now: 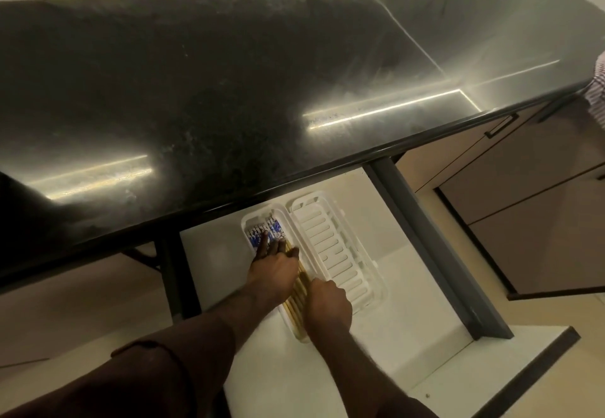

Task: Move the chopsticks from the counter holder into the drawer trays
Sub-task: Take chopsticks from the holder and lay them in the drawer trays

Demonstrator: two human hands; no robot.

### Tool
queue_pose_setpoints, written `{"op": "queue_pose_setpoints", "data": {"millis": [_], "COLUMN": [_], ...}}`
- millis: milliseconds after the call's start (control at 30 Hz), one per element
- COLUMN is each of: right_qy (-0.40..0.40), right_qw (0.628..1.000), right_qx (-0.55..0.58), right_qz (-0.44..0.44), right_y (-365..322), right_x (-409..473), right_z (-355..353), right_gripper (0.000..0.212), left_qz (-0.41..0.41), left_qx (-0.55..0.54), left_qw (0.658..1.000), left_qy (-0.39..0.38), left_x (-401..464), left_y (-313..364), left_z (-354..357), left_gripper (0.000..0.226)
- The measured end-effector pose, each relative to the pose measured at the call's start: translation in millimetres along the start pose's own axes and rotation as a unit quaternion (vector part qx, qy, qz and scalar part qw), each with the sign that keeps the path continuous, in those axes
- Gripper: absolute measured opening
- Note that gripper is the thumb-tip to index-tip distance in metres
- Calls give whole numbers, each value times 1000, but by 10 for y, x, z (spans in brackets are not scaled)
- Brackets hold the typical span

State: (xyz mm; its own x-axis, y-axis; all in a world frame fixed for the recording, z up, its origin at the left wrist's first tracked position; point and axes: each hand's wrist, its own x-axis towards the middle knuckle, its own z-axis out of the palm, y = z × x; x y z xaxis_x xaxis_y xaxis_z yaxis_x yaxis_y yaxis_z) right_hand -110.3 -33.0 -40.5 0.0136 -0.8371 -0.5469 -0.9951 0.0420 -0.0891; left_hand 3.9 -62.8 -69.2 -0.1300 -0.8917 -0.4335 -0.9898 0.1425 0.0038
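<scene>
Lying in the left tray (252, 221) of the open drawer (409, 286), the chopsticks (299, 290) run lengthwise, their blue-and-white patterned ends toward the counter (229, 90) and their pale wooden shafts toward the person. The left hand (273, 270) rests flat on them, fingers straight and spread over the patterned ends, pressing rather than gripping. The right hand (327, 303) sits at the near part of the same tray with its knuckles up and fingers bent downward; the fingertips are hidden, so I cannot tell whether they pinch the chopsticks or only touch the tray. Just beside this tray, touching its right edge, lies a second white tray (334, 247) with a slotted bottom, holding nothing visible. Both trays sit on the drawer's white floor, nearer its left side. The dark counter above is glossy and shows streaks of reflected light. To the right, brown cabinet fronts (523, 205) stand below the counter, and a bit of checked cloth (597, 87) shows at the right edge of the view. Dark sleeves (157, 375) cover both forearms partway
</scene>
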Motion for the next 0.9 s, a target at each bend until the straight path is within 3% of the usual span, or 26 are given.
{"op": "queue_pose_setpoints", "data": {"millis": [133,267,433,600,733,900], "right_qy": [6,-3,12,38,27,26], "right_qw": [1000,999,994,990,991,994], "right_qx": [11,19,-63,-69,-78,-67], "right_qz": [-12,-32,-83,-120,-106,-87], "right_y": [-7,-17,7,13,18,45], "right_x": [-36,-36,-87,-92,-107,-141], "right_z": [127,121,157,165,145,130], "right_gripper": [29,46,69,61,44,43], "left_qz": [4,1,-7,-10,11,20], "left_qx": [23,36,38,30,37,32], "left_qw": [1000,999,999,999,999,999], "left_qy": [-13,-27,-17,-14,-28,-21], "left_x": [-12,-4,-3,-1,-45,-100], "left_y": [43,55,102,159,183,175], "left_z": [-70,-67,-49,30,15,-56], "left_gripper": [63,59,65,59,58,55]}}
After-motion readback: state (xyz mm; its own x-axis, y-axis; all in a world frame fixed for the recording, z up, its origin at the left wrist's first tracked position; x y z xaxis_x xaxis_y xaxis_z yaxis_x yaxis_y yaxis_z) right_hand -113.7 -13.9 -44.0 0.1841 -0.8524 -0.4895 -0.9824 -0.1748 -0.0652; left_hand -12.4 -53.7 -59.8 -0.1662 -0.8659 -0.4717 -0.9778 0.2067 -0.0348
